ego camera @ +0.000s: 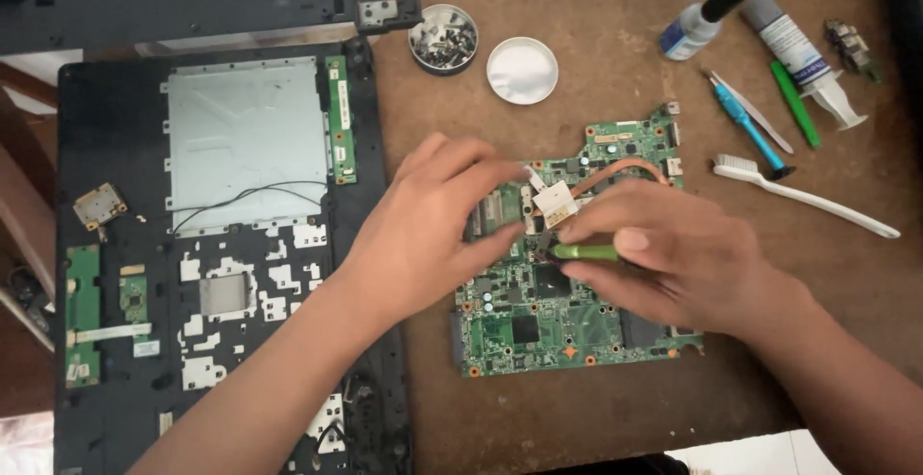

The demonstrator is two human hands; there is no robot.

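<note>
A green laptop motherboard (538, 326) lies on the brown table, with a copper heat pipe (615, 172) and a white piece (556, 202) near its top. My left hand (433, 225) rests on the board's left part, fingers pinching by the white piece. My right hand (663, 254) grips a green-handled tool (586, 252), its tip pointing left at the board just under the white piece. My fingers hide the tip's contact spot.
A black laptop base (115, 148) with a metal plate lies at left. A round tin of screws (443, 38) and its white lid (522, 69) sit behind the board. A white toothbrush (808, 198), blue tool (745, 121), green tool (794, 102), syringe tube (803, 57) and small bottle (694, 28) lie at right.
</note>
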